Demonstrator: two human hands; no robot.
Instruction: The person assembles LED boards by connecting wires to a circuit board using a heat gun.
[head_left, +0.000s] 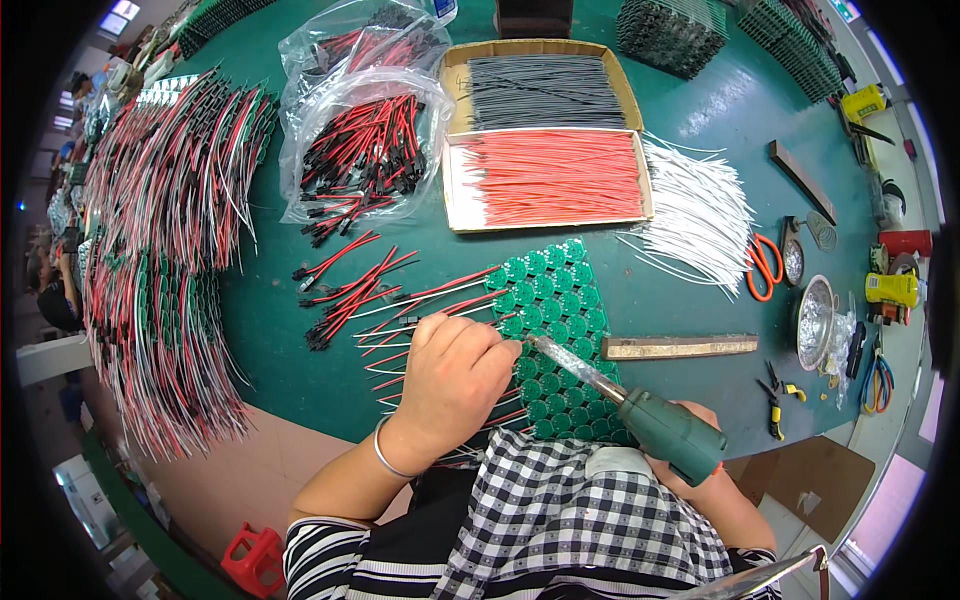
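Note:
A panel of green round circuit boards lies on the green table in front of me, with red and white wires sticking out from its left edge. My left hand is closed in a pinch over that edge; its fingers hide what they hold. The right hand is wrapped round the green handle of a soldering iron. The iron slants up to the left, its metal tip close to my left fingertips, above the panel. Loose red-and-black wire leads with black connectors lie left of the panel.
Open boxes of black wires and red wires stand behind the panel, beside white wires. Bags of leads and wired boards are to the left. A wooden bar, orange scissors, a metal bowl and pliers lie right.

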